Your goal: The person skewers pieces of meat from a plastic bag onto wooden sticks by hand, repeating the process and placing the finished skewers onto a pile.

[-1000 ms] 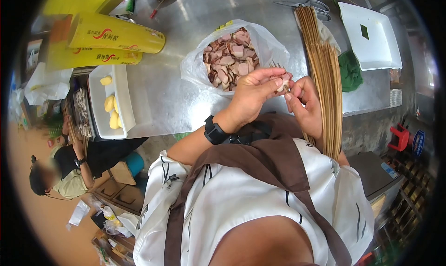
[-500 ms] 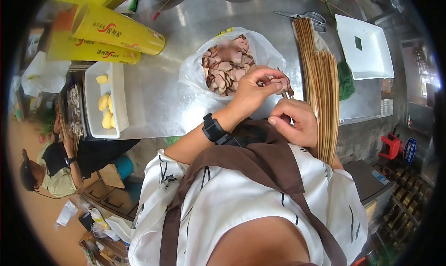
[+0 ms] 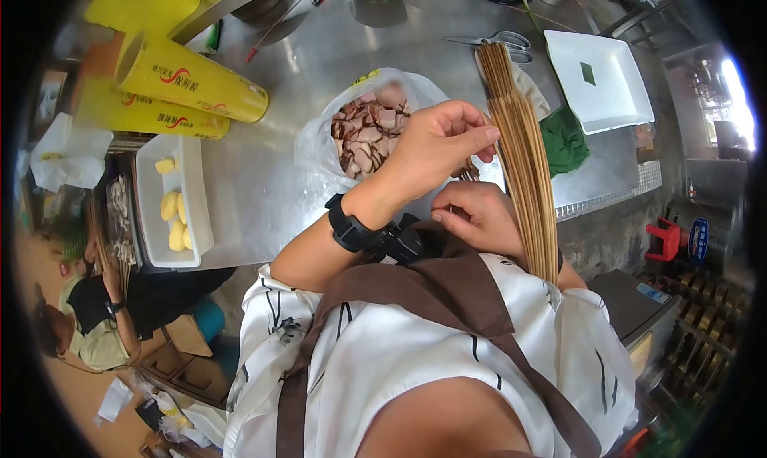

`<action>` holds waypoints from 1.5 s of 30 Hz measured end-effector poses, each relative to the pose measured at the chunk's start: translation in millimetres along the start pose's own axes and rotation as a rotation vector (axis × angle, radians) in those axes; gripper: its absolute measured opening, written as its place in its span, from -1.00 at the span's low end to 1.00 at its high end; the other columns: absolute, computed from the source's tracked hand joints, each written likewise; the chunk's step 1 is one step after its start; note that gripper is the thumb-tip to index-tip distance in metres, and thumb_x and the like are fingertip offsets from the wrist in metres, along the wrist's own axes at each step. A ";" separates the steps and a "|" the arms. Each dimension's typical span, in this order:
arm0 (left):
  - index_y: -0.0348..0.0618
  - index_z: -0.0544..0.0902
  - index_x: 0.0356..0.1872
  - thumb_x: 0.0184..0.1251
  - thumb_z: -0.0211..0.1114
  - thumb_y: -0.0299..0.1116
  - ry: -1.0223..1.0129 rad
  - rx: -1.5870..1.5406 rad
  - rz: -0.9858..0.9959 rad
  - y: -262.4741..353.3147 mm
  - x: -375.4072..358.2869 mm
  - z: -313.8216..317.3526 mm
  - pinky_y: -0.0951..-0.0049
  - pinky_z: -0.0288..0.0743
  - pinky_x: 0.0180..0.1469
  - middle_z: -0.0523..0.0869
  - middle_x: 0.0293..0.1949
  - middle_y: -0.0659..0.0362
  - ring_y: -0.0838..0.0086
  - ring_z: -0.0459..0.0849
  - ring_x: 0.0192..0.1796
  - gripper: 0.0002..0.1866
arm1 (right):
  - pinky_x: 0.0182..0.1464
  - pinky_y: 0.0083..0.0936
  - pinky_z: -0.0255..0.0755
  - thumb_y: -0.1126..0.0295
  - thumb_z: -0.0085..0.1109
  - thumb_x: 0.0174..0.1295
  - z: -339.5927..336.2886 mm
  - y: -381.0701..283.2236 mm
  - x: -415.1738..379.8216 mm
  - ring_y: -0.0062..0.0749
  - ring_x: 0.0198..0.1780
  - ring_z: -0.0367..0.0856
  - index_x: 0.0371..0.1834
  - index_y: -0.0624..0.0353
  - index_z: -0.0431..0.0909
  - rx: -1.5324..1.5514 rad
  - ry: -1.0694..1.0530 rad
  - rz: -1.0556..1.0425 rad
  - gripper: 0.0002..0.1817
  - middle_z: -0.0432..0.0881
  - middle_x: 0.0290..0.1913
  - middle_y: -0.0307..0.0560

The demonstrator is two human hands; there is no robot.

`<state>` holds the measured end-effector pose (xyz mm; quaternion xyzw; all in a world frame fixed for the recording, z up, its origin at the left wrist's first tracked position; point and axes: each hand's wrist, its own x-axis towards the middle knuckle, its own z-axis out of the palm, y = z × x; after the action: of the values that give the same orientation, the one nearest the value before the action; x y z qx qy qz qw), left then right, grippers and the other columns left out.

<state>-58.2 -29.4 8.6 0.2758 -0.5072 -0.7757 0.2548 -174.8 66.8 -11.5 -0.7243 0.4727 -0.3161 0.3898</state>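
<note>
Steel worktop (image 3: 256, 186) spreads beneath everything, with a plastic bag (image 3: 315, 156) of sliced meat (image 3: 367, 138) upon it. Left of the bag sits a white tray (image 3: 199, 206) with yellow pieces (image 3: 170, 205) inside; yellow rolls (image 3: 192, 82) lie farther off on that side. Right of the bag stretches a bundle of thin wooden sticks (image 3: 519, 162). At the bag's right, the left hand (image 3: 439, 142) draws thumb and fingertips together by the bundle's edge — whether they pinch a stick, I cannot tell. Nearer the body than the bag, the right hand (image 3: 481, 215) curls inward — a few brown slices (image 3: 468, 170) show just beyond its knuckles, its hold on them hidden.
</note>
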 end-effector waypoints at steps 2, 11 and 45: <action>-0.27 0.53 -0.30 0.27 0.17 -0.40 -0.010 -0.036 -0.014 -3.4 1.1 -0.8 0.60 0.47 -0.18 0.65 -0.30 0.14 0.57 0.61 -0.26 -0.87 | -0.37 -0.46 0.39 0.47 0.17 0.06 -3.4 -3.6 -1.6 -0.31 -0.43 0.56 -0.40 0.24 0.52 -0.017 -0.007 0.014 -0.91 0.56 -0.47 -0.07; -0.26 0.47 -0.17 0.22 0.22 -0.43 0.041 -0.191 0.039 -13.0 -0.5 4.1 0.61 0.48 -0.22 0.62 -0.25 0.14 0.56 0.60 -0.32 -0.79 | -0.45 -0.49 0.35 0.47 0.12 0.09 -0.1 4.2 -5.3 -0.35 -0.52 0.50 -0.36 0.23 0.53 0.067 0.158 0.196 -0.92 0.51 -0.53 -0.05; -0.30 0.45 0.06 0.29 0.14 -0.38 0.035 -0.152 0.072 -29.0 -14.9 -9.0 0.61 0.42 -0.17 0.56 -0.08 0.17 0.65 0.49 -0.25 -0.65 | -0.43 -0.67 0.30 0.37 -0.27 0.36 -2.8 8.2 -5.8 -0.61 -0.51 0.41 -0.15 0.25 0.40 0.517 0.126 0.466 -0.76 0.49 -0.48 -0.18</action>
<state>-44.7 -14.9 -18.8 0.2510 -0.4518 -0.7974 0.3116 -182.7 69.4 -17.7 -0.4533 0.5527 -0.3720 0.5921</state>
